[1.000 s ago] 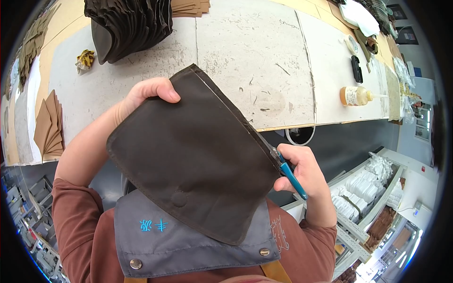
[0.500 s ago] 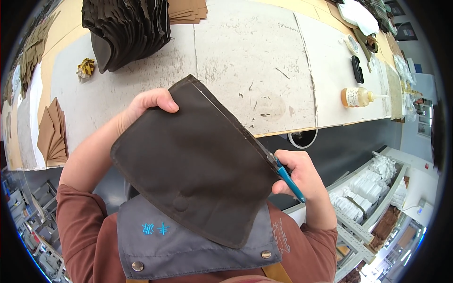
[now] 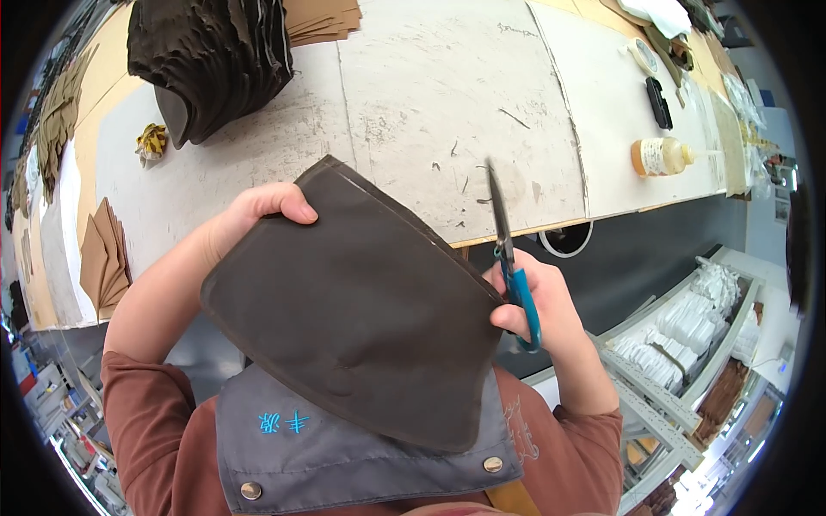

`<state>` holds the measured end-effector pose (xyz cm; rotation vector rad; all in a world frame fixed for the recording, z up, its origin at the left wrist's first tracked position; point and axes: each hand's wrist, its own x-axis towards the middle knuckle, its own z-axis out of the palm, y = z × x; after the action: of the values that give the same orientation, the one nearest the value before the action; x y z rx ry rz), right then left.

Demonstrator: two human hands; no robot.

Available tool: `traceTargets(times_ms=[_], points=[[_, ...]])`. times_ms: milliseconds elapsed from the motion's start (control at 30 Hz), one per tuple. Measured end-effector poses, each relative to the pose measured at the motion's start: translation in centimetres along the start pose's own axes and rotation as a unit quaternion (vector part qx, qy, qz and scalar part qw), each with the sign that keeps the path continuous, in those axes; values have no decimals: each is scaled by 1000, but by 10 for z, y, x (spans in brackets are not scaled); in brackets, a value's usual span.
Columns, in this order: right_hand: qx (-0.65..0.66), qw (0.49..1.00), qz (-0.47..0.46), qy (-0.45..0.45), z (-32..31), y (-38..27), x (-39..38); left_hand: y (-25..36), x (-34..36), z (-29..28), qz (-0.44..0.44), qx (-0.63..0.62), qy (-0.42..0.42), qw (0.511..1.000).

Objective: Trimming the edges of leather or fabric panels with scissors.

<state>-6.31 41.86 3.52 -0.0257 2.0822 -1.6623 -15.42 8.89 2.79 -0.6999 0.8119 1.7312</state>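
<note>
First, nearest the body, a grey apron bib (image 3: 284, 460) backs the lower edge of a dark brown flap panel (image 3: 353, 310), which is held up slantwise before the chest, perhaps to bring its layered upper-right edge into easy view. On the panel's upper-left side, the left hand (image 3: 277, 206) is closed over the rim, thumb on the face and fingers hidden behind, a grip that seems meant to steady the piece without covering that edge. At the panel's right corner, the right hand (image 3: 544, 288) grips the teal-handled scissors (image 3: 506, 248); its thumb also meets the corner, probably as a second support. The blades point up and away from the panel, likely turned aside so the tips do not touch the material. Beyond that corner, below the table edge, shows a white-rimmed bin (image 3: 570, 255). Past the panel's top spreads the pale worktable (image 3: 413, 95), dotted with dark scraps. Farther to the panel's right sits a squeeze bottle (image 3: 661, 157); beyond its upper left stands a stack of dark brown pieces (image 3: 211, 69), presumably kept within reach.
</note>
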Motion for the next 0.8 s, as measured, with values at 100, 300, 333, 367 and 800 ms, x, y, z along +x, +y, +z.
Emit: traceTargets(times_ms=[100,300,333,367,800], points=[[13,992,129,-5,9,-10,0,3,-5,8,10,122,123,985],[296,947,100,74,-2,-14,-12,30,-34,88,-23,102,104,989],[206,970,93,85,1,-8,-15,19,-21,60,-22,162,113,980],[115,985,82,97,7,4,-14,12,-1,26,-19,223,122,967],[106,984,146,1,4,3,-18,-7,-7,35,20,49,40,998]])
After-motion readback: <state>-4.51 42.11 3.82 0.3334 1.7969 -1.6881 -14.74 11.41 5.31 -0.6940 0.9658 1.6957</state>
